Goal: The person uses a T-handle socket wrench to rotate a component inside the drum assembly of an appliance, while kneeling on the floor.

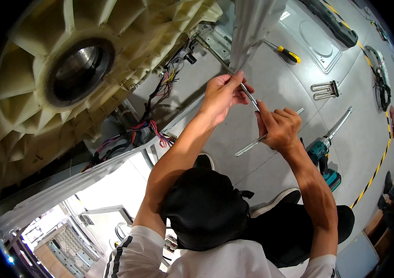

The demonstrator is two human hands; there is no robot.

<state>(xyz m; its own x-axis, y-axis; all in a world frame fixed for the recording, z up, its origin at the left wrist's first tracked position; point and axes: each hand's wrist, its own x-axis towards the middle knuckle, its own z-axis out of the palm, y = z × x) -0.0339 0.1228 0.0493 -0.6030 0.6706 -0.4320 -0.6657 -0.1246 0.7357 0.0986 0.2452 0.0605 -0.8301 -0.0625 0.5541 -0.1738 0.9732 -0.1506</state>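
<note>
A long metal T-handle wrench (218, 58) runs slantwise from the edge of the machine toward me. Its far end meets the lower metal frame beside the cream plastic tub (19, 111); how it seats there is too small to make out. My left hand (222, 97) steadies the shaft between thumb and curled fingers. Closed around the wrench's crossbar is my right hand (281, 126), its index finger stretched along the end of the shaft. The crossbar sticks out on both sides of that fist.
Bundled wires (148, 125) hang below the tub. On the grey tiles lie a yellow-black screwdriver (288, 53), a heating element (325, 90), a teal cordless drill (320, 150) with a long socket, and a white panel (315, 39). Striped floor tape (382, 162) runs at the right.
</note>
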